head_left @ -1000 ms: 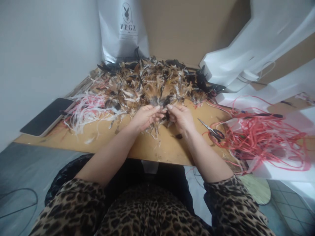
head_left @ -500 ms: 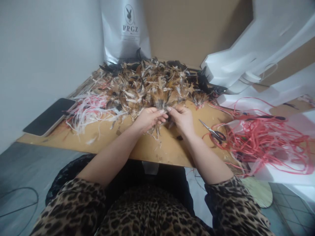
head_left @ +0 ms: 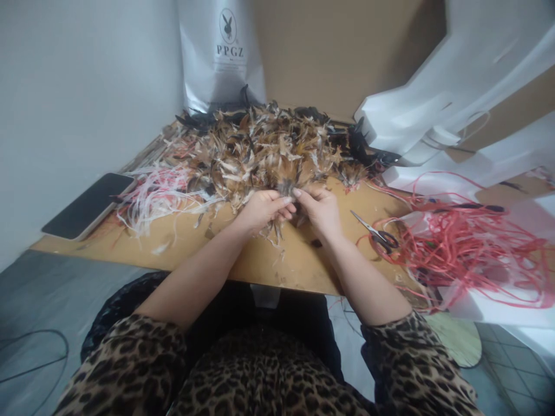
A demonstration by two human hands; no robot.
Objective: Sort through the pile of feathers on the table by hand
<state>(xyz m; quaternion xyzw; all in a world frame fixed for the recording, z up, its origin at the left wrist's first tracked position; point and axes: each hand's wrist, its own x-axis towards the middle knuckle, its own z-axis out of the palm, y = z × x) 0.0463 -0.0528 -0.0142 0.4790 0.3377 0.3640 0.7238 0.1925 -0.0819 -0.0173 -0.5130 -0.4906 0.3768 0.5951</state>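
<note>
My left hand and my right hand meet at the near edge of a heap of brown, white and black feathers. Pinched between the fingertips of both hands is a small bunch of feathers, brown at the top and greyish at the base. Its lower end is hidden by my fingers. Loose pale feather bits hang or lie just below my left hand; which of the two I cannot tell.
Scissors lie right of my right arm, beside tangled red strips. White and pink strips lie at left, near a phone-like dark slab. A printed silver bag stands behind the feathers on the brown tabletop.
Both hands stay in nearly the same place, still pinching the feather bunch. Only slight finger movement shows, and the bunch looks a little lower.
</note>
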